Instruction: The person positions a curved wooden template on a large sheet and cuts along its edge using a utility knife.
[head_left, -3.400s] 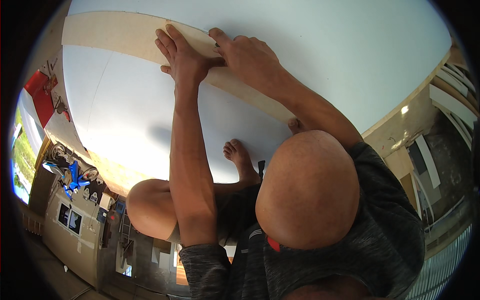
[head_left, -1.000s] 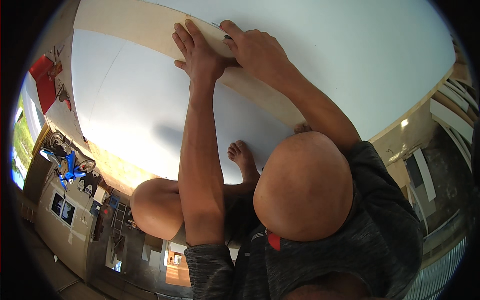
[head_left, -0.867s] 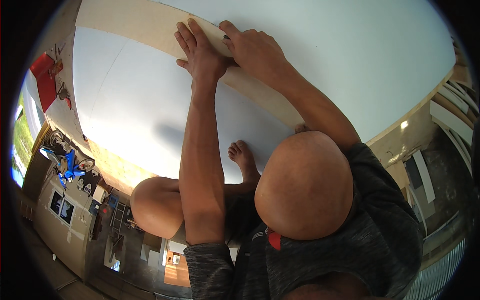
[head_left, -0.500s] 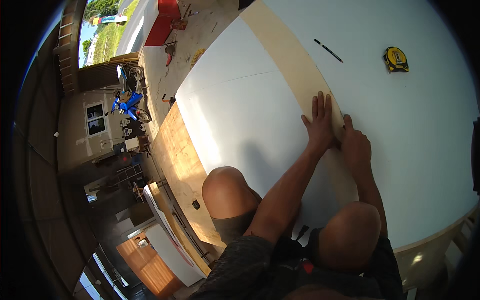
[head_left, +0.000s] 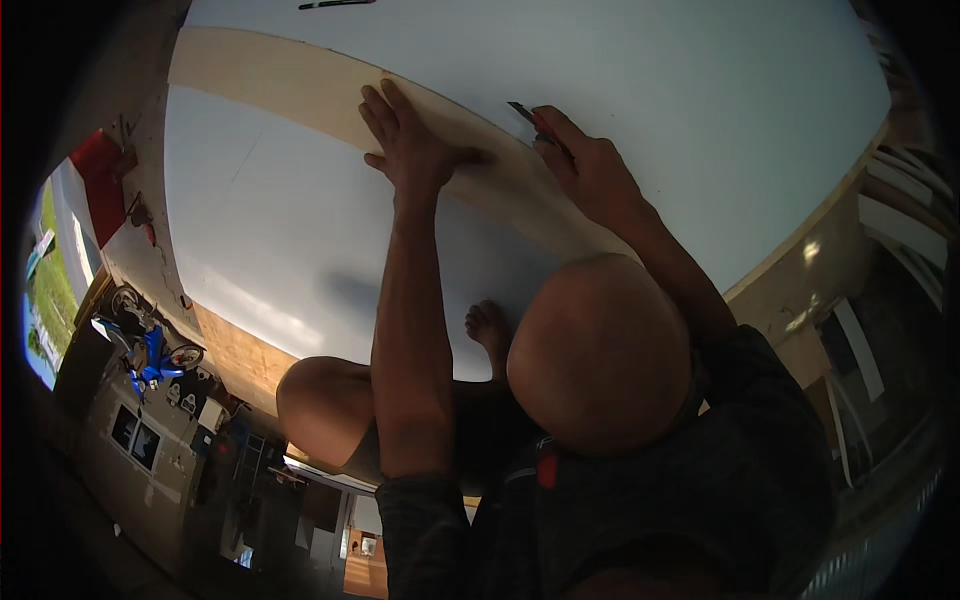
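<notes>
A long pale wooden strip (head_left: 285, 75) lies across a large white sheet (head_left: 255, 190). My left hand (head_left: 412, 150) presses down on the strip, fingers spread, their tips near its far edge. To the right, my right hand (head_left: 603, 180) is closed around a utility knife (head_left: 548, 130) with red on its handle. The dark blade points up and left, a little beyond the strip's far edge. Whether the blade touches the sheet I cannot tell. A dark pencil (head_left: 337, 4) lies on the sheet at the top of the view.
My knees and a bare foot (head_left: 488, 325) are on or over the sheet close to me. Bare plywood (head_left: 245, 345) shows at the left. Beyond are a blue motorcycle (head_left: 150, 355) and a red box (head_left: 103, 185). Offcuts (head_left: 858, 350) lie past the sheet's right edge.
The view has swung round to the right. My right hand has come away from beside the left one, and the knife now shows. The tape measure has left the view.
</notes>
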